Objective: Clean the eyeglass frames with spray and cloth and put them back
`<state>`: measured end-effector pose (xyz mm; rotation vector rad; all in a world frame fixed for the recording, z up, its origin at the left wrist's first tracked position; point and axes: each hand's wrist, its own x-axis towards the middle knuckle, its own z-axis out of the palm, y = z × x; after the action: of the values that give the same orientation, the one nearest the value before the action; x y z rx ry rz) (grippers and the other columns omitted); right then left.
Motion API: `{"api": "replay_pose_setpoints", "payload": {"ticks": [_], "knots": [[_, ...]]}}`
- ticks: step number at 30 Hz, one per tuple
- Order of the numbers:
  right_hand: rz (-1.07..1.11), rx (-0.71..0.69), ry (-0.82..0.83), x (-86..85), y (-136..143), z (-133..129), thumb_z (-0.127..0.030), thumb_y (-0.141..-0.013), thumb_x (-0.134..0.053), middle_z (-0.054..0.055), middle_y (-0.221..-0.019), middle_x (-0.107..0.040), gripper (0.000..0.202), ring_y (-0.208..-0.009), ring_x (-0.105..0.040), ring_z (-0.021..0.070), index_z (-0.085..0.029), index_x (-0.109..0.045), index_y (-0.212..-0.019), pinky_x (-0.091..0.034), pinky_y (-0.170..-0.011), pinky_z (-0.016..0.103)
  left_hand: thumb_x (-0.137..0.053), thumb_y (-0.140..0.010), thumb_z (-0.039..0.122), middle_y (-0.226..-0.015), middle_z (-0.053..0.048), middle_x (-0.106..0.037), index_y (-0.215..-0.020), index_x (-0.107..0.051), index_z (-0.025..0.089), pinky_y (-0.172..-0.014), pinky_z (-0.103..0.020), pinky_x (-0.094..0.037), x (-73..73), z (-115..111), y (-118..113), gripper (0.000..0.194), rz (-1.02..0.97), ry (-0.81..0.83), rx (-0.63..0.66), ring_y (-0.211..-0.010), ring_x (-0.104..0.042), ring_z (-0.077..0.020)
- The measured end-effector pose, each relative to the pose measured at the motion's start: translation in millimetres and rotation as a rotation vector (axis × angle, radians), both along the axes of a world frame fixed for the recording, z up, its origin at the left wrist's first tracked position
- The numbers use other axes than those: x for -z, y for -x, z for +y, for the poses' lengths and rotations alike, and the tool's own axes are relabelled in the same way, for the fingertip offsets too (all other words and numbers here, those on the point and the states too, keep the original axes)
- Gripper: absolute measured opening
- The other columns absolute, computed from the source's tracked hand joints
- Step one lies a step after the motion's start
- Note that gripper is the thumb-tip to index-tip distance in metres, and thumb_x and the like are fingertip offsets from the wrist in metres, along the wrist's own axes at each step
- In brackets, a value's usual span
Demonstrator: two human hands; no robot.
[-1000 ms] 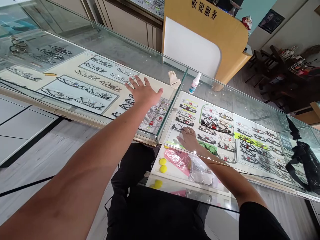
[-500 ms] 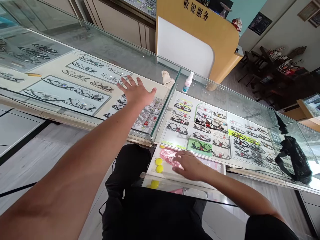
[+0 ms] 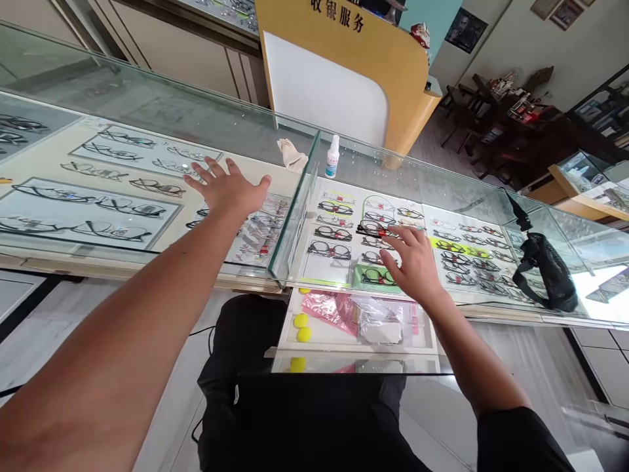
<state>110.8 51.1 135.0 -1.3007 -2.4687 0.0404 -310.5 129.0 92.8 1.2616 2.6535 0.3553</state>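
Observation:
My left hand (image 3: 230, 190) lies with fingers spread on the glass top of the display counter, above rows of spectacles. Over the right part of the counter is my right hand (image 3: 413, 259), thumb and fingers apart. Its fingertips reach the right side of a pair of black-framed glasses (image 3: 368, 229) with a red tag; whether they touch it I cannot tell. These glasses look bolder than the rows beneath the glass. Nearer my body, a pulled-out drawer (image 3: 354, 347) shows a pink packet (image 3: 327, 308), a clear plastic bag (image 3: 381, 324) and yellow round pieces (image 3: 304, 334).
A white spray bottle (image 3: 332, 158) and a crumpled beige cloth (image 3: 291, 156) stand and lie beyond the upright glass edge (image 3: 295, 216). A black mesh bag (image 3: 548, 272) with a strap rests at the right. Behind is a wooden cashier desk (image 3: 407, 85).
My right hand has moved from over the open drawer up and forward to the black-framed glasses. My left hand remains spread on the glass. The view has shifted to the right.

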Motion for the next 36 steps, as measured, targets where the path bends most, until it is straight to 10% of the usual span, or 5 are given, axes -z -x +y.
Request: {"api": "replay_pose_setpoints", "payload": {"ticks": [20,29,36], "knots": [[0.019,-0.093,0.071,4.8,4.3,12.2,-0.044,-0.115,-0.053,0.017,-0.168,-0.062,0.052,-0.160,-0.046,0.0427,-0.019,-0.065,-0.159,-0.036,-0.135,0.067,-0.031,-0.099,0.086,-0.194,-0.024,-0.001,-0.183,-0.017,0.003,-0.140,-0.073,0.004,5.9,2.1,3.2,0.119,0.005,0.007,0.015,-0.177,0.003,-0.0538],[0.334,-0.786,0.903,-42.6,24.6,-45.5,-0.047,-0.112,-0.065,0.011,-0.172,-0.060,0.057,-0.166,-0.050,0.0281,-0.032,-0.060,-0.167,-0.040,-0.137,0.051,-0.033,-0.101,0.082,-0.192,-0.029,-0.004,-0.183,-0.017,0.003,-0.139,-0.073,0.002,5.7,-0.4,1.8,0.115,0.003,-0.007,0.022,-0.177,0.001,-0.0545],[0.042,-0.663,1.084,7.8,42.7,-54.7,-0.059,-0.106,-0.072,0.012,-0.166,-0.065,0.054,-0.162,-0.054,0.0316,-0.027,-0.076,-0.150,-0.041,-0.137,0.050,-0.029,-0.094,0.091,-0.194,-0.020,-0.006,-0.185,-0.019,0.012,-0.141,-0.071,0.002,3.0,-0.5,1.8,0.121,0.001,0.021,0.004,-0.179,0.003,-0.0488]]}}
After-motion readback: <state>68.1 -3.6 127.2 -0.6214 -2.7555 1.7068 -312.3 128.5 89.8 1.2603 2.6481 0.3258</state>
